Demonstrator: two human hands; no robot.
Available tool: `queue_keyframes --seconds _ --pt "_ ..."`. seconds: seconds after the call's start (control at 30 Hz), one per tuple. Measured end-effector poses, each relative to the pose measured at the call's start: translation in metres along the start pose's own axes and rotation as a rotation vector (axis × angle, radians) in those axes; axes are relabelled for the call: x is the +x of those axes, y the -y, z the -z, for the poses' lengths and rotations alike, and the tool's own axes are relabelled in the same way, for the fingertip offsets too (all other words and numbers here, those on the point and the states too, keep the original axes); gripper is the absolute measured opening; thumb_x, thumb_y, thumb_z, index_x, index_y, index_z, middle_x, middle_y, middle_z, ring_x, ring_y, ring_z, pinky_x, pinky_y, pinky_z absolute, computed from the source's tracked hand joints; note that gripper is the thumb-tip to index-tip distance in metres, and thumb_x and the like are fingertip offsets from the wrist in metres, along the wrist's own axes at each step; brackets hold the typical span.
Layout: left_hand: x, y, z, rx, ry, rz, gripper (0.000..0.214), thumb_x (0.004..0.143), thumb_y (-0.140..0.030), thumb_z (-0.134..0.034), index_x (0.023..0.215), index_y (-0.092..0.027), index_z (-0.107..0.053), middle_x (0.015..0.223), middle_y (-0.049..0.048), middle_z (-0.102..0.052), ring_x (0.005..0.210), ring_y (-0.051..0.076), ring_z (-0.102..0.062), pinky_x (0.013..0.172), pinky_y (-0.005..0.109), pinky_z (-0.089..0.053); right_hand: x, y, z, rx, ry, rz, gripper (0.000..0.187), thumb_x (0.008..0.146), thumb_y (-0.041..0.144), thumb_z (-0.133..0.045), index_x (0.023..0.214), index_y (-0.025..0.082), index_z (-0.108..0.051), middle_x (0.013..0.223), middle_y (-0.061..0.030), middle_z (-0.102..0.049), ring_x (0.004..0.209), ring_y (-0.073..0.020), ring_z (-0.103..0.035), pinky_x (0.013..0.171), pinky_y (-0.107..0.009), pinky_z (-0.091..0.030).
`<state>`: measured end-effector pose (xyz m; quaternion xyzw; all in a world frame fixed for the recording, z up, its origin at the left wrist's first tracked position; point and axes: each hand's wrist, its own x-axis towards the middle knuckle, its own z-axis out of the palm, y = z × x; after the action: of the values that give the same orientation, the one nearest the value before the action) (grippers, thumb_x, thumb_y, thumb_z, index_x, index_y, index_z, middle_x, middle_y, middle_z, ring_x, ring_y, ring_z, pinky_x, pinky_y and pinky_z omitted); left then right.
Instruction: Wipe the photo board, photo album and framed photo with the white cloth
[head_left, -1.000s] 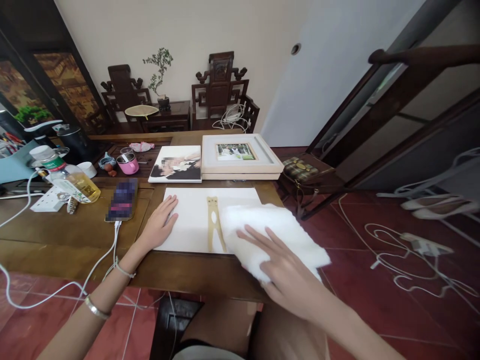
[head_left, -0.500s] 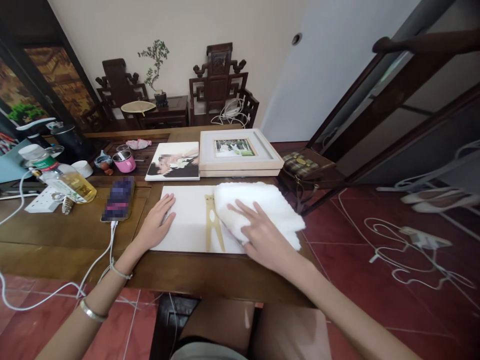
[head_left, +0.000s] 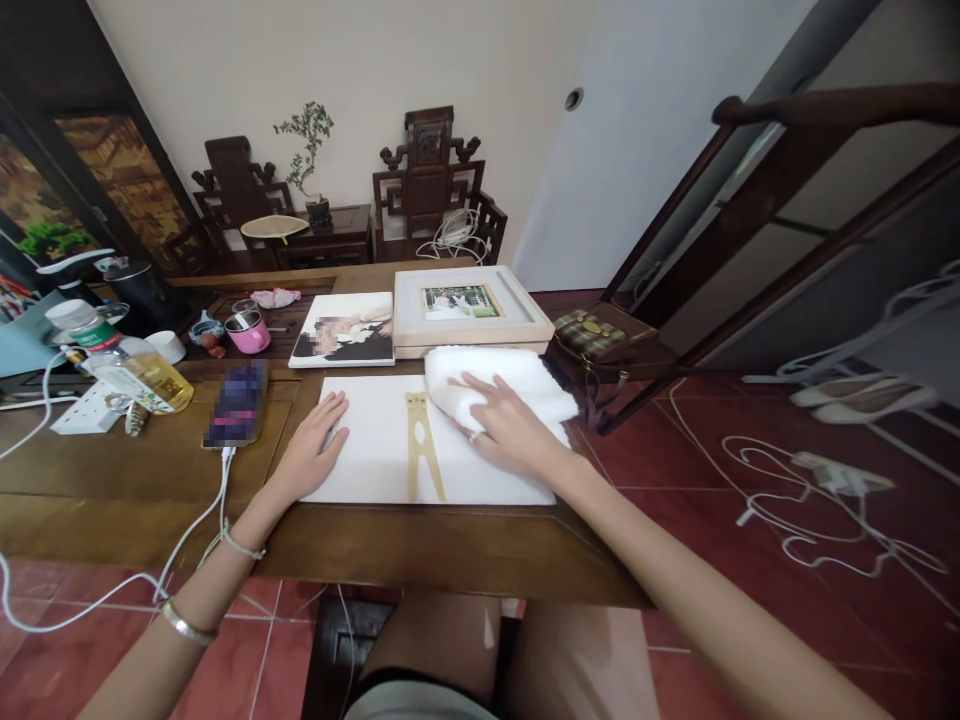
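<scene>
My left hand (head_left: pixel 317 447) lies flat with fingers stretched out on the left edge of a white board (head_left: pixel 367 455) on the table. A flat yellowish piece (head_left: pixel 420 450) shaped like a pair of legs lies on the board, with an oval hole in it. My right hand (head_left: pixel 510 425) holds a fluffy white towel (head_left: pixel 499 370), fingers over it, at the board's upper right. The towel covers that corner and reaches past the board's right side. My right fingertips are partly hidden in its folds.
Behind the board are a photo panel (head_left: pixel 345 340) and a framed picture (head_left: pixel 472 300). A phone (head_left: pixel 235 405) on a charging cable, an oil-like bottle (head_left: pixel 150 375), a power strip (head_left: pixel 88 405) and a pink mug (head_left: pixel 249 332) stand left. A plaid bag (head_left: pixel 592 335) sits beyond the table's right side.
My right hand has slid the towel away from me and slightly left, baring the board's lower right corner. My left hand has stayed in place.
</scene>
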<state>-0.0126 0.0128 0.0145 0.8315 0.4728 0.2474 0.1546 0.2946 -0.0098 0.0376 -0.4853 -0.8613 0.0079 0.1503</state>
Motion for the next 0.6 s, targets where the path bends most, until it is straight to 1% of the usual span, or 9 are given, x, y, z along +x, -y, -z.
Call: queue_keyframes --seconds 0.07,0.13,0.2,0.33,0.43,0.5,0.53,0.6 --pt "0.0 0.0 0.0 -0.001 0.0 -0.001 0.048 0.092 -0.035 -0.039 0.134 -0.013 -0.045 0.145 0.0116 -0.04 0.138 0.022 -0.029 0.114 0.044 -0.023 0.007 -0.002 -0.002 0.001 -0.011 -0.013 0.021 0.07 0.005 -0.047 0.078 0.011 -0.066 0.138 -0.0186 -0.046 0.135 -0.0327 -0.029 0.107 -0.058 -0.024" --pt "0.0 -0.001 0.001 -0.006 -0.001 -0.002 0.047 0.092 -0.036 -0.039 0.134 -0.014 -0.045 0.145 0.0113 -0.04 0.138 0.022 -0.03 0.114 0.044 -0.024 0.002 0.004 -0.002 0.013 -0.008 -0.016 0.022 0.068 0.004 -0.047 0.075 0.011 -0.066 0.138 -0.0186 -0.046 0.135 -0.0331 -0.029 0.108 -0.059 -0.023" --pt "0.001 -0.002 0.001 -0.012 -0.005 -0.003 0.047 0.092 -0.036 -0.039 0.133 -0.014 -0.046 0.145 0.0114 -0.041 0.138 0.022 -0.03 0.114 0.045 -0.024 -0.015 0.019 0.001 0.031 -0.004 -0.002 0.022 0.065 0.002 -0.046 0.069 0.013 -0.065 0.139 -0.0181 -0.044 0.135 -0.0332 -0.028 0.108 -0.059 -0.022" --pt "0.001 -0.005 0.0 -0.007 -0.011 0.001 0.047 0.092 -0.036 -0.039 0.133 -0.013 -0.046 0.144 0.0122 -0.042 0.137 0.022 -0.031 0.114 0.045 -0.024 -0.065 0.058 0.012 0.049 0.007 0.047 0.02 0.059 0.002 -0.047 0.058 0.015 -0.061 0.142 -0.0175 -0.04 0.137 -0.0345 -0.023 0.11 -0.06 -0.018" --pt "0.001 -0.006 0.001 0.013 0.007 0.006 0.049 0.092 -0.035 -0.037 0.134 -0.011 -0.045 0.145 0.0127 -0.04 0.138 0.022 -0.03 0.114 0.044 -0.023 -0.092 0.074 0.02 0.055 0.014 0.079 0.019 0.055 0.001 -0.047 0.052 0.015 -0.059 0.144 -0.0175 -0.037 0.137 -0.0355 -0.02 0.11 -0.061 -0.018" --pt "0.001 -0.006 0.001 0.025 0.018 0.005 0.049 0.093 -0.035 -0.036 0.135 -0.011 -0.043 0.146 0.0127 -0.039 0.139 0.022 -0.028 0.115 0.044 -0.023 -0.096 0.072 0.023 0.058 0.02 0.104 0.019 0.054 0.001 -0.046 0.051 0.016 -0.058 0.144 -0.0172 -0.037 0.137 -0.0349 -0.02 0.11 -0.06 -0.019" --pt "0.001 -0.006 0.001 0.032 0.023 0.003 0.049 0.093 -0.035 -0.036 0.135 -0.011 -0.043 0.146 0.0125 -0.038 0.139 0.022 -0.028 0.115 0.044 -0.023 -0.093 0.068 0.022 0.058 0.025 0.112 0.02 0.054 0.001 -0.046 0.052 0.016 -0.058 0.143 -0.0168 -0.038 0.137 -0.0344 -0.021 0.11 -0.06 -0.019" --pt "0.0 -0.005 0.001 0.046 0.032 -0.002 0.049 0.093 -0.035 -0.035 0.136 -0.012 -0.041 0.147 0.0118 -0.037 0.139 0.021 -0.026 0.115 0.044 -0.022 -0.079 0.054 0.019 0.052 0.027 0.113 0.02 0.056 0.001 -0.046 0.054 0.016 -0.059 0.142 -0.0161 -0.04 0.137 -0.0333 -0.024 0.109 -0.059 -0.021"
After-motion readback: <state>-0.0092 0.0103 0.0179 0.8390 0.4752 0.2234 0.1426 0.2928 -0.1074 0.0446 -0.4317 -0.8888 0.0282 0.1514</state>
